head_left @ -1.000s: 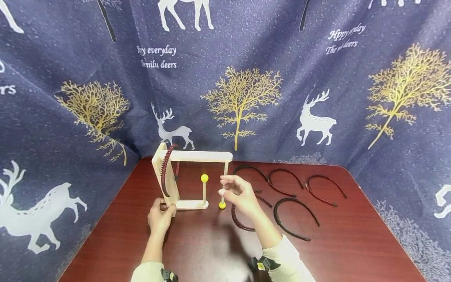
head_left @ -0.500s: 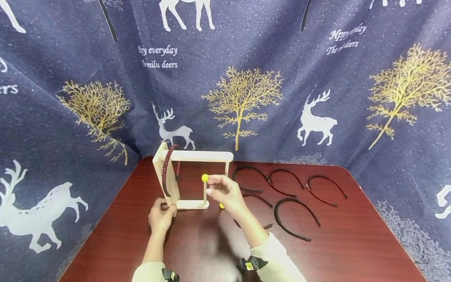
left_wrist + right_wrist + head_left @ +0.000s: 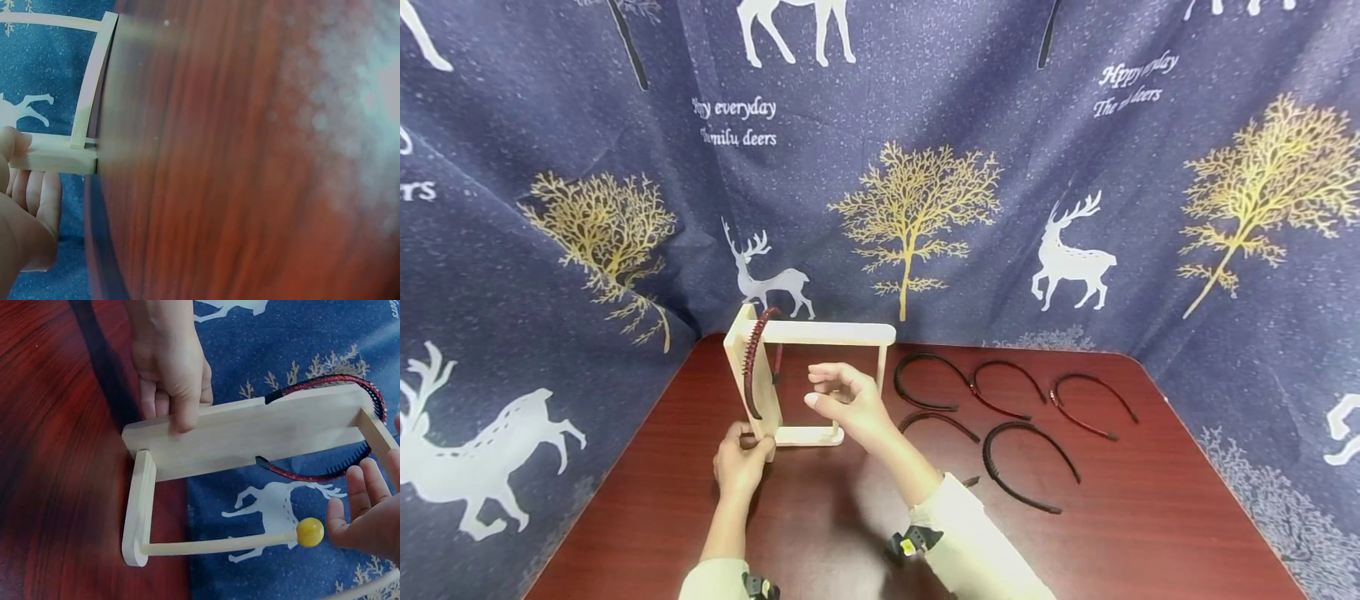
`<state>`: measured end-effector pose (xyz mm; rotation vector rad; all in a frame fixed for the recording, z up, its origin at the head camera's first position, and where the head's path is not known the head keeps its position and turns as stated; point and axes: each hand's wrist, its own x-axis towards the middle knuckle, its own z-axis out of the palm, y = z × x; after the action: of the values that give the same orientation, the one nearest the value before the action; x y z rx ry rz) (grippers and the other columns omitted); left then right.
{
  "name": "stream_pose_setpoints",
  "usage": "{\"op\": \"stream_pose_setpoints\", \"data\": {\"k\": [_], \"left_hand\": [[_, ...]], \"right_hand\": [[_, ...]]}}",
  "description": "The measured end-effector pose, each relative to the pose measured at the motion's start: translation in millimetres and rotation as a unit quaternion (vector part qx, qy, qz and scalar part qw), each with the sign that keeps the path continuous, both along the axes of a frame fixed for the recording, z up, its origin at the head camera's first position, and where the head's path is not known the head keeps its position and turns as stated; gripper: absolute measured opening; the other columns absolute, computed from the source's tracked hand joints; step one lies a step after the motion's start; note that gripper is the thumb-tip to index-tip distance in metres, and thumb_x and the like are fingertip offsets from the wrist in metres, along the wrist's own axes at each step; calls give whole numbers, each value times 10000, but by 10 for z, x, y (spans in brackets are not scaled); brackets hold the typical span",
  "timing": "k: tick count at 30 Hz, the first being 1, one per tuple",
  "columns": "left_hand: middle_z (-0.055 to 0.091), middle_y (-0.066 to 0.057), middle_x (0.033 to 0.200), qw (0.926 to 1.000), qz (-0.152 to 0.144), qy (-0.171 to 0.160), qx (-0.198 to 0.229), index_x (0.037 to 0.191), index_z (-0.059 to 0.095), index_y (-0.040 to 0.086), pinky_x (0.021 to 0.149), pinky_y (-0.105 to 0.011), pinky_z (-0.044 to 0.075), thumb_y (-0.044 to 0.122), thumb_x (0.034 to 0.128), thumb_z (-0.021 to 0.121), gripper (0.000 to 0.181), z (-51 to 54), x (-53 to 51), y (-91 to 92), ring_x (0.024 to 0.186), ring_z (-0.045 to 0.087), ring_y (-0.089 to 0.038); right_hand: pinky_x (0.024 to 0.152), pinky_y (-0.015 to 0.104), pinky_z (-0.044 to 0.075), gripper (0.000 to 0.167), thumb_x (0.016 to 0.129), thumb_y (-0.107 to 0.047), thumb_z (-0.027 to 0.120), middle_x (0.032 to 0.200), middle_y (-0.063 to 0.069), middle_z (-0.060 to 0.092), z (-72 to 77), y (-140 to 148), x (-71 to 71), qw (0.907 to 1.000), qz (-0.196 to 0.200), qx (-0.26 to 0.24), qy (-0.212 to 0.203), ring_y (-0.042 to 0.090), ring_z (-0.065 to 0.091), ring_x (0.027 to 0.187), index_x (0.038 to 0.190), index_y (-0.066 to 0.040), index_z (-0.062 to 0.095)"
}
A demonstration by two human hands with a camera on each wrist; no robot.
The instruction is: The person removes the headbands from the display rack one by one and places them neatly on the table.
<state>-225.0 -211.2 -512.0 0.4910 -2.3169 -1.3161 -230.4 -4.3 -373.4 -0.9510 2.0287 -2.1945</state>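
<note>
A pale wooden stand (image 3: pixel 820 333) has a board at its left and two bars reaching right, with thin rods between them. My left hand (image 3: pixel 741 467) grips the lower part of the board, thumb on one face and fingers behind, as the right wrist view shows. Over the upper bar, near the board, hangs a dark red toothed headband (image 3: pixel 750 367). My right hand (image 3: pixel 853 408) is held between the bars with fingers loosely bent and nothing in them. Its fingertips lie near the yellow ball (image 3: pixel 310 532) topping the lower rod; the hand hides that ball in the head view.
Several headbands lie on the red-brown table to the right: a black one (image 3: pixel 898 379), a red one (image 3: pixel 1000 408), a dark red one (image 3: pixel 1086 427), a black toothed one (image 3: pixel 988 458) and one (image 3: pixel 951 419) partly behind my right arm. A deer-patterned cloth (image 3: pixel 970 275) hangs behind.
My right hand has moved left, from the hanging rod at the stand's right end, past the yellow ball, into the space between the bars. My left hand and the stand stay put.
</note>
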Motion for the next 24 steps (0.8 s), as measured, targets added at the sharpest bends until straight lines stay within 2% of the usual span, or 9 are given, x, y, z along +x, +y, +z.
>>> {"op": "stream_pose_setpoints", "data": {"k": [4, 7, 12, 14, 21, 24], "left_hand": [[678, -111, 887, 10000, -36, 17, -24, 959, 607, 94, 798, -486, 346, 146, 717, 688, 261, 6, 2, -4, 909, 579, -334], [677, -117, 899, 10000, -82, -29, -7, 966, 603, 89, 806, -489, 335, 148, 728, 683, 259, 15, 11, -1, 917, 573, -337], [675, -128, 898, 10000, -73, -35, 5, 967, 604, 84, 808, -486, 330, 146, 735, 678, 251, 19, 12, 3, 912, 572, -342], [675, -124, 885, 10000, -37, -2, -11, 962, 608, 87, 805, -481, 335, 143, 731, 679, 248, 14, 6, 3, 903, 575, -339], [668, -106, 855, 10000, 16, 34, -29, 953, 612, 95, 787, -472, 339, 130, 717, 681, 248, 7, -3, 4, 868, 581, -323], [665, -100, 854, 10000, -9, -5, -29, 956, 610, 93, 780, -472, 340, 136, 724, 682, 247, 5, -1, 3, 861, 579, -317]], "right_hand": [[866, 521, 409, 358, 823, 19, 618, 1089, 242, 578, 89, -68, 1, 9999, 71, 0, 122, 489, 487, 1015, 1165, 97, 544], [871, 501, 416, 364, 825, 38, 610, 1098, 265, 570, 126, -117, -4, 9998, 134, -65, 144, 493, 486, 1015, 1174, 107, 534], [839, 370, 463, 394, 828, 30, 617, 1126, 258, 571, 155, -203, -21, 9998, 213, -39, 45, 414, 521, 1011, 1209, 84, 532], [829, 352, 469, 402, 825, 20, 625, 1126, 241, 578, 162, -240, -30, 9997, 226, -28, 32, 387, 529, 1006, 1213, 74, 536], [860, 497, 428, 402, 816, 37, 625, 1121, 310, 549, 165, -362, -69, 9987, 423, -107, 254, 487, 512, 1007, 1197, 110, 520], [856, 453, 445, 411, 816, 38, 632, 1135, 323, 543, 112, -420, -98, 9984, 516, -127, 210, 485, 516, 1015, 1203, 107, 513]]}}
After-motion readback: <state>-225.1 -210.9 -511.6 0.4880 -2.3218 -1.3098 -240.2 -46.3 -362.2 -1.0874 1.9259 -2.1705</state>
